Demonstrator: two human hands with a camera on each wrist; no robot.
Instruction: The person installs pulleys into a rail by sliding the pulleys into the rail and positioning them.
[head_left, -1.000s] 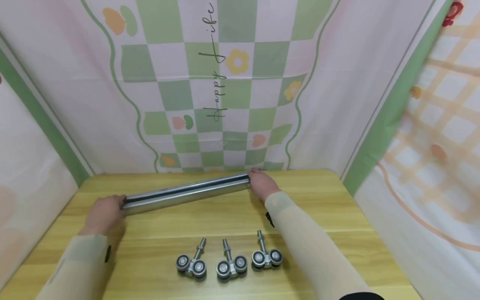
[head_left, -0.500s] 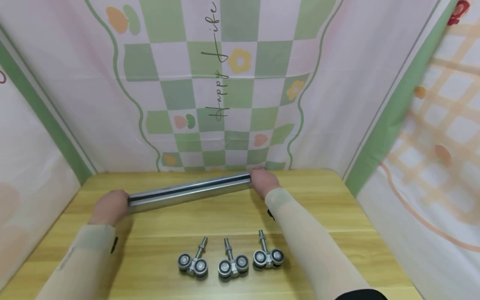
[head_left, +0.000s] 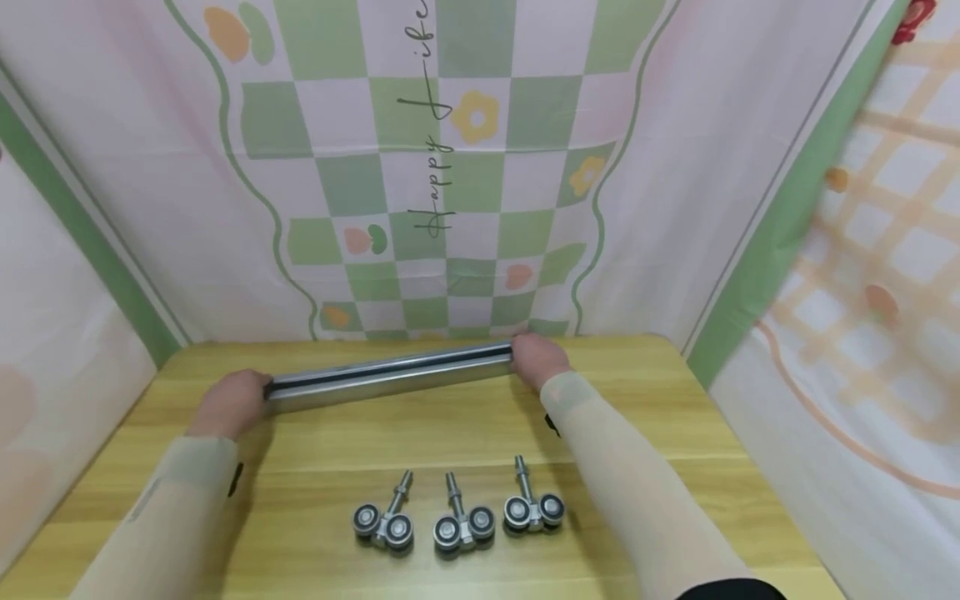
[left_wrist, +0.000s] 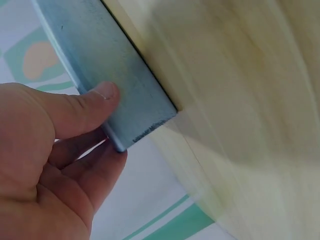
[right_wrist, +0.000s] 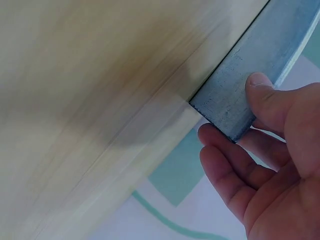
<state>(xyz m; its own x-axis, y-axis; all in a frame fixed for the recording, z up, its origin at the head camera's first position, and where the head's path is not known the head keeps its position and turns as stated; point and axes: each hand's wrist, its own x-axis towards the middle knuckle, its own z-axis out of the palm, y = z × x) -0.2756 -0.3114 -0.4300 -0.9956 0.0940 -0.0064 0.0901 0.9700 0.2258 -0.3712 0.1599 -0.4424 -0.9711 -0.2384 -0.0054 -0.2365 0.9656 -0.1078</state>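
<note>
A long metal rail (head_left: 390,379) with a dark slot along its upper side lies across the back of the table, its right end farther back than its left. My left hand (head_left: 231,404) holds the left end; in the left wrist view the thumb presses the rail's flat side (left_wrist: 115,75) and the fingers curl behind it. On the right end is my right hand (head_left: 540,361), its thumb on the rail's face (right_wrist: 245,75) and fingers round the far side. Three roller trolleys with threaded bolts, the left (head_left: 384,523), middle (head_left: 463,523) and right one (head_left: 533,506), lie nearer me.
The wooden table (head_left: 322,450) carries everything. Behind it hangs a checked curtain (head_left: 420,167), close to the table's back edge, and more cloth (head_left: 862,350) hangs at the right side.
The rail has shifted a little to the right and its left end has moved back, with both hands still holding it. The roller trolleys stay where they were.
</note>
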